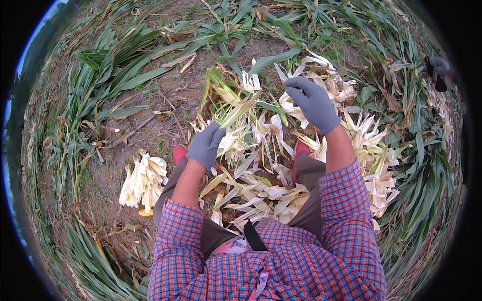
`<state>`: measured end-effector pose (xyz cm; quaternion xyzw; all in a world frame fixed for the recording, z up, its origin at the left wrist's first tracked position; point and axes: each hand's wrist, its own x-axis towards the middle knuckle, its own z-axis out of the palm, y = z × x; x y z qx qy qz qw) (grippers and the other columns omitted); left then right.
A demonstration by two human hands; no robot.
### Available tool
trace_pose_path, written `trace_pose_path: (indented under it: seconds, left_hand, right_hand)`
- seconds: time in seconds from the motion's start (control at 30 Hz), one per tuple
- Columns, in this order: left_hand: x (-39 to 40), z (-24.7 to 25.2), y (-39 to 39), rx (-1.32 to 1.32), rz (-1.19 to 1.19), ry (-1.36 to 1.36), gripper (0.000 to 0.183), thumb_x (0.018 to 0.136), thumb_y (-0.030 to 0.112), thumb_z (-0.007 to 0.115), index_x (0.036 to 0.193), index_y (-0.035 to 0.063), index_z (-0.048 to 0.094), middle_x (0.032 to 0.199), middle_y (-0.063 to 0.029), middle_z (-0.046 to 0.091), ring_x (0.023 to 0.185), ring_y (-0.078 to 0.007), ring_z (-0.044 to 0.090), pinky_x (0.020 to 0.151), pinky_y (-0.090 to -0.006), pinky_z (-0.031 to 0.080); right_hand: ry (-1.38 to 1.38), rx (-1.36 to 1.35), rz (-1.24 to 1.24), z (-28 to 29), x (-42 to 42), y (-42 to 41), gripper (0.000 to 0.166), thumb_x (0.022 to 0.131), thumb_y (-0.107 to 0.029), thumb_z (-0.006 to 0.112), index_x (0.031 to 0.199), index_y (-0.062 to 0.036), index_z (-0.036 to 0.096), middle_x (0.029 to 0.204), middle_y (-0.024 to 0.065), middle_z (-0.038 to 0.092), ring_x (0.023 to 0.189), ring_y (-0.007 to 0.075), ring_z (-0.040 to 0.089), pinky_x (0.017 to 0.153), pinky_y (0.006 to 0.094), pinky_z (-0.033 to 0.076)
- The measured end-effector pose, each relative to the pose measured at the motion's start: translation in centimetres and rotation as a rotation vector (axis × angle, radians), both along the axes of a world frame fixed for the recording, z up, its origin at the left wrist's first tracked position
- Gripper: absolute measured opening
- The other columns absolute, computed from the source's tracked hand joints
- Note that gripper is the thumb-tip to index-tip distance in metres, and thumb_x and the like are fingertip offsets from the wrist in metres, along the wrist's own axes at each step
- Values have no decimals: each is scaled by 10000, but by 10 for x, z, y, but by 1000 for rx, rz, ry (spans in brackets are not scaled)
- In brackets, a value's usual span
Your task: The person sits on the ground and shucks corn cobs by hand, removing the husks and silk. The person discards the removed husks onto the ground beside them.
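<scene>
My left hand [206, 146], in a grey glove, is closed at the near end of a pale green corn husk [241, 113]. The husk fans up and to the right from the fingers, and whatever lies inside the grip is hidden. Farther right, my right hand [312, 103], gloved alike, hangs with curved fingers and a gap at the thumb. Nothing shows between its fingers. Cream-coloured husks [335, 84] lie on the ground just beyond it. Between my feet are shredded husks [235, 145] and a loose pile of dry husks [267, 197].
Left of my leg rests a bunch of pale husks [145, 182] with a yellow corn cob [145, 212] below it. Another husk heap [371, 161] lies at right. Cut green corn stalks [113, 71] ring the soil. Another person [438, 71] is at the far right.
</scene>
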<state>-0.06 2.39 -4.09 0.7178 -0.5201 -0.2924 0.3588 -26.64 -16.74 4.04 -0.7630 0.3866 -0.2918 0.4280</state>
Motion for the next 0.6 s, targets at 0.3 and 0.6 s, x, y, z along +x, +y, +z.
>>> trace_pose_path:
  seconds: [0.3, 0.6]
  left_hand:
    - [-3, 27, -3, 275, 37, 559, 258, 1004, 268, 539, 856, 64, 599, 655, 32, 471, 572, -59, 416, 519, -222, 366]
    - [-12, 44, 0, 285, 25, 737, 240, 987, 239, 538, 817, 74, 577, 570, 42, 451, 439, -56, 397, 412, -217, 362]
  right_hand:
    - [61, -90, 205, 19, 11, 22, 403, 871, -236, 724, 1239, -107, 623, 1217, 107, 636, 984, 255, 660, 836, 370, 530]
    - [117, -242, 256, -19, 19, 27, 491, 853, -268, 739, 1297, -124, 586, 1216, 146, 650, 994, 336, 649, 874, 409, 515]
